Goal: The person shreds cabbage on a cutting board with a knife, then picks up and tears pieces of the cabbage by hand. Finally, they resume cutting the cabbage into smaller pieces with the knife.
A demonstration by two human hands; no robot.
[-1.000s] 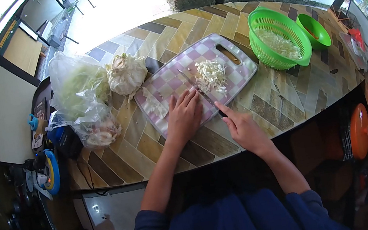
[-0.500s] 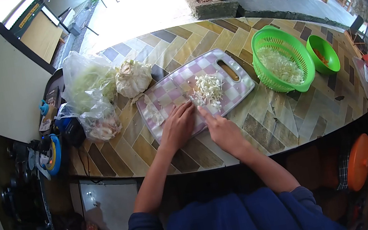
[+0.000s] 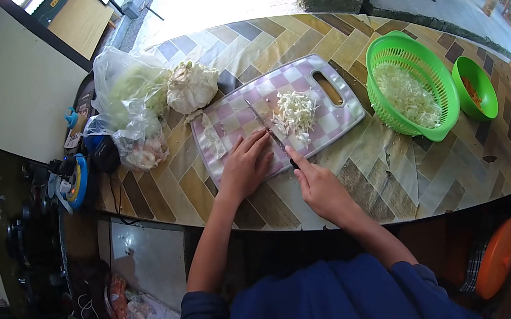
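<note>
My right hand [image 3: 325,192] is closed round the dark handle of a knife [image 3: 268,127]. The narrow blade points away from me across the pink-and-white checked cutting board [image 3: 234,109]. Left of the blade, my left hand [image 3: 246,166] rests on the board with bent fingers pressed together, fingertips close to the steel. Whatever lies under those fingers is hidden. A heap of finely chopped white vegetable [image 3: 295,115] sits right of the knife. Thin pale scraps [image 3: 213,141] lie on the board's left side.
A whitish, leafy cabbage-like head [image 3: 192,87] stands beyond the board's left corner, beside clear plastic bags [image 3: 133,105] of pale vegetables. On the right are a green colander [image 3: 446,84] of white shreds and a green bowl [image 3: 487,92] with orange bits. A blue-rimmed tape roll [image 3: 77,181] is at left.
The view has shifted, moving the table scene slightly right. The knife blade now shows plainly, lying left of the chopped heap. Both hands stay at the board's near edge.
</note>
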